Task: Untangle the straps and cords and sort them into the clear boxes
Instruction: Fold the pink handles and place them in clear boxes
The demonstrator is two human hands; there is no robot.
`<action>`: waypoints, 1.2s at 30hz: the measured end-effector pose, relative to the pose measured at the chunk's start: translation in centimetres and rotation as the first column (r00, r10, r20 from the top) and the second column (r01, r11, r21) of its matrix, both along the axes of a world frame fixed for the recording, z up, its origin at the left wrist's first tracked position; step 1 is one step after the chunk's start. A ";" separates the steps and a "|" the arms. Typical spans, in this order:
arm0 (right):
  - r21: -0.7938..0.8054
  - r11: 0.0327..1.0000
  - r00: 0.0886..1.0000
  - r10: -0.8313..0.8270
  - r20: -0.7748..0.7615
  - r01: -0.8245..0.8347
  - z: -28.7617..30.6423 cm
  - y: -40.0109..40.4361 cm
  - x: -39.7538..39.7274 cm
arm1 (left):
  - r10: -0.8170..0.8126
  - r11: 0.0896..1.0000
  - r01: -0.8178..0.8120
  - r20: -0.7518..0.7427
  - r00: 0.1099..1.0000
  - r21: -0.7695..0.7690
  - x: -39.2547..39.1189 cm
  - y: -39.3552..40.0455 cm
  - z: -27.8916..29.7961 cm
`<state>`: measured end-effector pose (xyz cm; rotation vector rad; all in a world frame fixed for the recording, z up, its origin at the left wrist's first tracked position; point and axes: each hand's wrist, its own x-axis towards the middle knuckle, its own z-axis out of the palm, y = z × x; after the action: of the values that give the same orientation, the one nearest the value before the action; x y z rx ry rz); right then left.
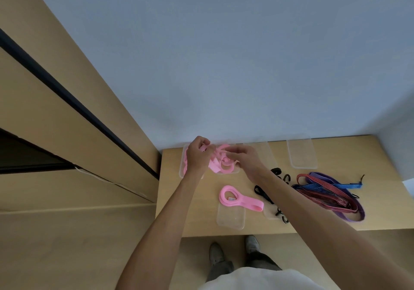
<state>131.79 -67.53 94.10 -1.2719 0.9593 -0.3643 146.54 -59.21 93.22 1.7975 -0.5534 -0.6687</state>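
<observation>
Here, both hands worked at the far left corner of the counter (324, 224), above a clear box (182, 173) already holding pink loops. The left hand (198, 156) had its fingers curled round a bunch of pink straps (216, 165), and the right hand (245, 158) pinched the same bunch from the other side, its fingertips closed on a curl of the strap. Another pink strap (240, 200), folded into a loop, lay near the front edge, its end resting on a small clear box (230, 219). To its right sat black cords (264, 193) with hooks, partly hidden by the right forearm, and beyond them a heap of red, blue and purple straps (329, 193). A further clear box (302, 154) stood by the far edge.
</observation>
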 end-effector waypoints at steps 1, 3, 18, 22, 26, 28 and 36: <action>-0.041 0.999 0.999 0.001 -0.045 -0.003 0.0 0.0 0.1 | -0.007 1.000 0.007 -0.005 1.000 -0.007 0.1 0.1 -0.1; -0.120 0.992 0.988 -0.046 -0.145 0.029 0.2 0.0 0.3 | -0.046 0.999 0.046 -0.001 0.999 -0.004 0.1 0.2 -0.1; -0.341 0.911 0.890 -0.340 -0.304 0.231 1.2 -2.3 0.5 | -0.073 0.997 0.073 -0.005 0.997 -0.012 -0.7 -1.4 0.4; -0.135 0.952 0.941 -0.296 -0.165 0.276 1.2 -3.2 0.1 | -0.045 0.998 0.041 -0.118 0.992 -0.038 -0.5 -1.9 0.7; -0.055 0.961 0.962 -0.272 -0.027 0.270 0.9 -3.7 -0.4 | -0.030 0.996 0.015 -0.189 0.982 -0.083 -0.7 -1.9 1.1; -0.048 0.967 0.967 -0.252 -0.039 0.250 0.7 -4.0 -0.7 | 0.004 0.994 -0.033 -0.270 0.963 -0.103 -0.5 -1.8 1.4; -0.119 0.993 0.999 0.001 -0.040 -0.005 0.9 -2.1 0.1 | -0.208 0.958 0.118 -0.348 0.914 -0.263 -1.5 -1.8 5.0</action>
<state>131.89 -69.59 95.00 -1.3937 0.9808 -0.4002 145.04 -61.05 98.21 1.3645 -0.5035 -0.9928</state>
